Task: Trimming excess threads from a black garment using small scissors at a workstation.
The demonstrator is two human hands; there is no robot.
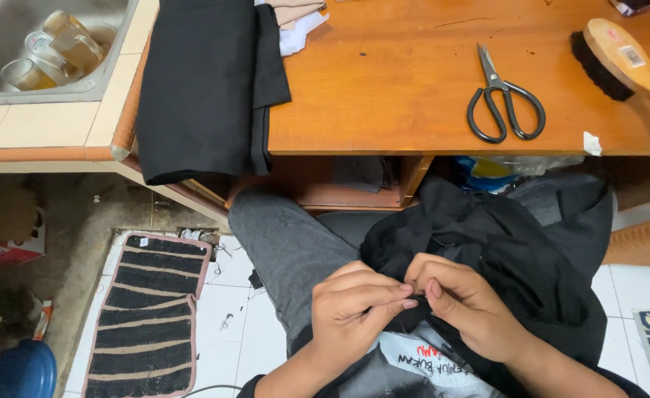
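Wooden worktable filled the upper frame, a folded black cloth draped over its left edge, with black-handled scissors and a wooden-backed brush to the right. Below, a seated person in grey trousers held a black garment bunched across the lap. The left hand and right hand met fingertip to fingertip, each pinching a small fold of the garment's near edge. The fabric looked soft, light and limp, likely to sag and slide unless gripped close to the point being worked, as both hands did.
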